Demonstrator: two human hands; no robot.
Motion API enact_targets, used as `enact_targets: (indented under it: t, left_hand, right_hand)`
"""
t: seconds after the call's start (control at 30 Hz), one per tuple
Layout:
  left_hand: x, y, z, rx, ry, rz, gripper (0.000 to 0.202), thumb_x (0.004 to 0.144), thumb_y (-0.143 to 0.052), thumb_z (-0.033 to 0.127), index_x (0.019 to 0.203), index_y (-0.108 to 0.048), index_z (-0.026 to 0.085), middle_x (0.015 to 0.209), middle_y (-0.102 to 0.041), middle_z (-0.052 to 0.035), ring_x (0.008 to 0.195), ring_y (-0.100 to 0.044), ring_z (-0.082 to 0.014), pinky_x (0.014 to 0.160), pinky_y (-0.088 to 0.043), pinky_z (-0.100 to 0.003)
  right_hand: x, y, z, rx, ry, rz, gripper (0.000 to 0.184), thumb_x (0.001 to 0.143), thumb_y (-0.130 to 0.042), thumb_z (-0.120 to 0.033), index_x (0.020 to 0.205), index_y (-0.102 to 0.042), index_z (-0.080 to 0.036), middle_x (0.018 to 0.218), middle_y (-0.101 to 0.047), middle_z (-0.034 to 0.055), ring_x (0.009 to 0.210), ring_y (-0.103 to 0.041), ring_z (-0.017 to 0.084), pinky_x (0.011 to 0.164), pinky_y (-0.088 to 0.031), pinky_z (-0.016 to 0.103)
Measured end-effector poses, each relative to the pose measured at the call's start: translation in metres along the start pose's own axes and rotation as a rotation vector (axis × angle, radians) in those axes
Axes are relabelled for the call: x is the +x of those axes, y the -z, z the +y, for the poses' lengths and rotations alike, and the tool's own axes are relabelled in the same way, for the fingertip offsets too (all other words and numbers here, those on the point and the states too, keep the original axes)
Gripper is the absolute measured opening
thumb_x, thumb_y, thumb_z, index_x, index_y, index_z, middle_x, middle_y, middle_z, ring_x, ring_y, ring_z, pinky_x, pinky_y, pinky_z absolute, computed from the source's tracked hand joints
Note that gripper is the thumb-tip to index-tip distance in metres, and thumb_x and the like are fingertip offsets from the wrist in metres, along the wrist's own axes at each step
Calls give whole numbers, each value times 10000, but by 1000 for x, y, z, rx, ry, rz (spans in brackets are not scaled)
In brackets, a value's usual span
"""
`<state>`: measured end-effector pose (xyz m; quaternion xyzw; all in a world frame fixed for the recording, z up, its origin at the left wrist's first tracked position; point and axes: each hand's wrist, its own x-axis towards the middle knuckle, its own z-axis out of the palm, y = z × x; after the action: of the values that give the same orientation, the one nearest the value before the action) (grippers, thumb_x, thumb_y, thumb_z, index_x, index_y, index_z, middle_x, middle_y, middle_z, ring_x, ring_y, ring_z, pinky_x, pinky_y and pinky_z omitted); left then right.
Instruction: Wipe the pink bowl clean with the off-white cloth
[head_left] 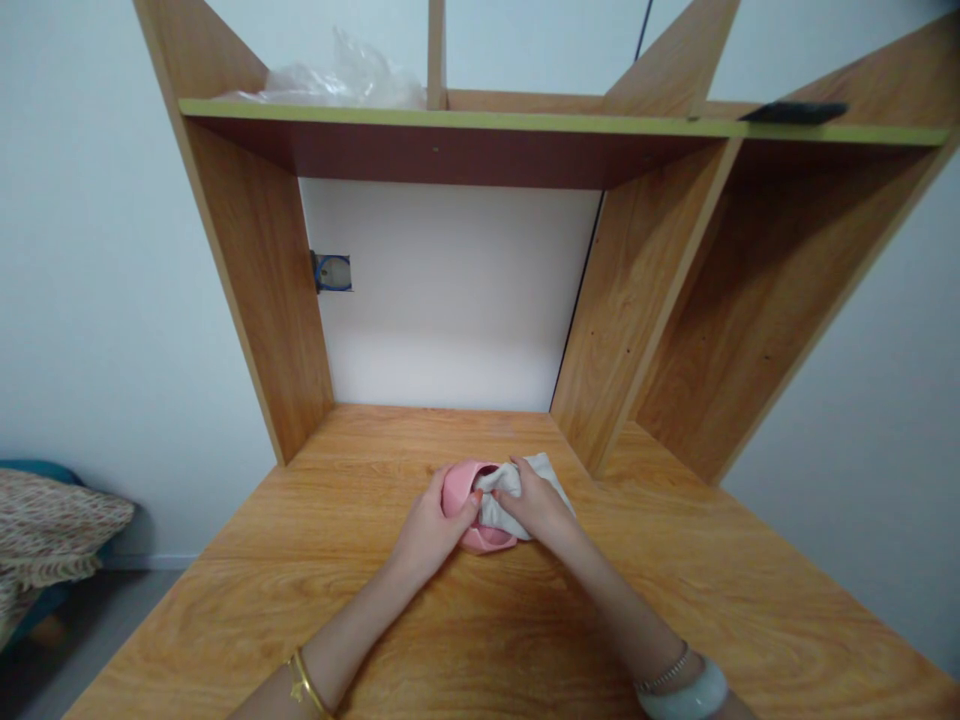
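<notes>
Left hand [433, 520]: one pink container [460, 484], probably; right hand [538, 502]: one white cloth [496, 516]

Looks like home: wood-grain desk [247, 590], long shelf [525, 122] above, 1 fringed throw [56, 520] at left.

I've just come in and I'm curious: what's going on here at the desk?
Over a wood-grain desk, a person's left hand grips a pink, faceted, hollow object while the right hand pinches a soft, off-white cloth. The cloth lies partly in the object's opening and partly outside it. Whether it's going in or out, I can't tell.
</notes>
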<state>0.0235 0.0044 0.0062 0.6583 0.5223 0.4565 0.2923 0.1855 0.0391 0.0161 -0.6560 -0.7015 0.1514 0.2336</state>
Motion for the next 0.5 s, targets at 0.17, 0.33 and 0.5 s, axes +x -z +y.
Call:
enact_targets:
  t: [0.17,0.33,0.5]
  left_hand:
    - [4,6,-1,55,-24,-9,424,750,-523,353,1126,-513,157,1047,-615,-78,932,-570,-210,832,-425,-323]
    - [7,18,4,108,-17,-31,415,733,-520,304,1120,-531,155,1065,-616,-87,947,-569,-219,840,-421,-333]
    - [5,24,6,119,-61,-82,425,752,-502,319,1144,-512,152,1120,-589,-89,1006,-544,-216,887,-395,-326]
  right_hand:
    - [-3,7,-16,-180,52,71,581,776,-485,-301,1298,-307,-119,913,-660,139,881,-607,250,674,-398,281]
    - [-8,7,-23,-259,164,85,580,800,-456,-324,1322,-271,-153,819,-676,104,777,-629,240,605,-386,267]
    - [-6,1,-16,-127,131,71,599,776,-462,-314,1318,-282,-135,877,-670,117,804,-625,238,625,-402,266]
